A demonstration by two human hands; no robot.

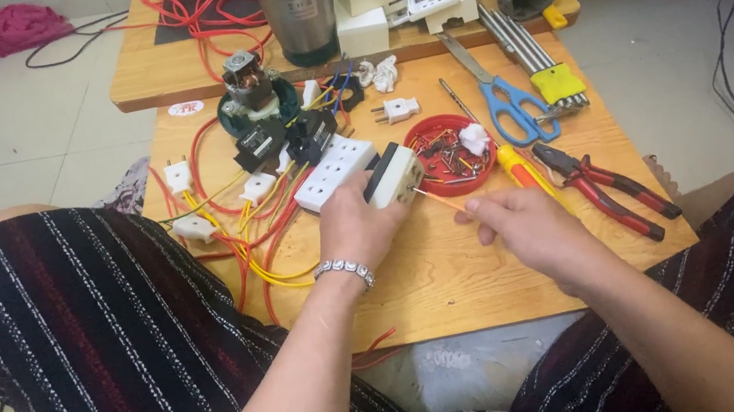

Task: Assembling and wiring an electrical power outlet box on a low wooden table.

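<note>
Striped knees (103, 349) frame a low wooden table (459, 280). Left hand (353, 228) closed around a white socket block (394, 175), holding it tilted on the tabletop. Right hand (529, 224) pinches a thin orange screwdriver (438, 198), tip at the block's face. Red dish (450, 154) of screws just behind; red pliers (607, 186) and blue scissors (509, 103) to the right.

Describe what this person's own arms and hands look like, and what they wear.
Both forearms are bare, with no sleeves showing. The left hand has a beaded silver bracelet around the wrist. The right hand wears nothing: no ring, glove or watch shows. No markings are visible on either arm.
</note>
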